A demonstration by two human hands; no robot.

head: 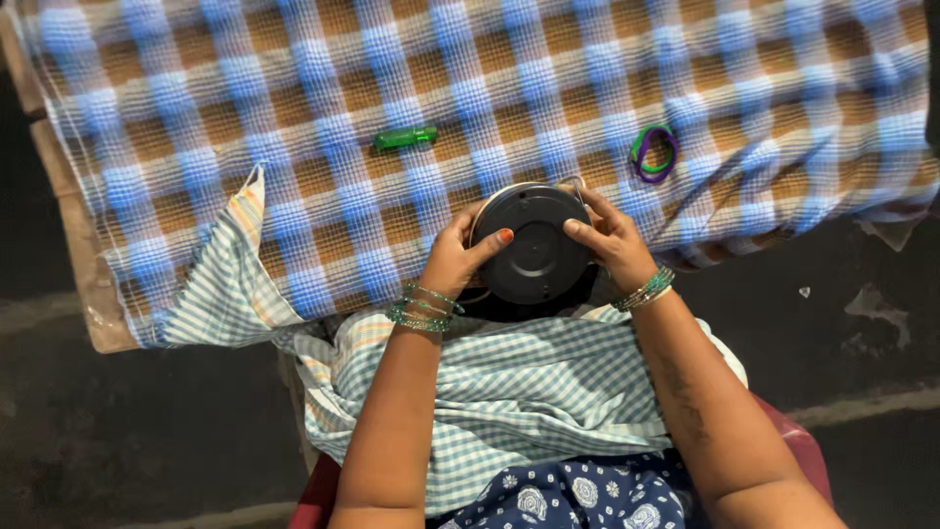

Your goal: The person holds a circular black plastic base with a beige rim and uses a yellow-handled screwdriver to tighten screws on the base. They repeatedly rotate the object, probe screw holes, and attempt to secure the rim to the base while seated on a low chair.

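A round black object with a flat disc-shaped face (pixel 537 245) is held between both hands at the near edge of a table. My left hand (pixel 458 253) grips its left side, thumb resting on the face. My right hand (pixel 609 235) clasps its right side, thumb also on the face. Both wrists wear green bead bangles. The object's lower part is hidden behind a pale checked cloth (pixel 509 392) that lies over my lap.
The table is covered by a blue, white and brown checked cloth (pixel 294 78). On it lie a small green cylinder (pixel 405 138) and a purple and green ring pair (pixel 654 153). A red seat edge (pixel 798 441) shows below; dark floor surrounds.
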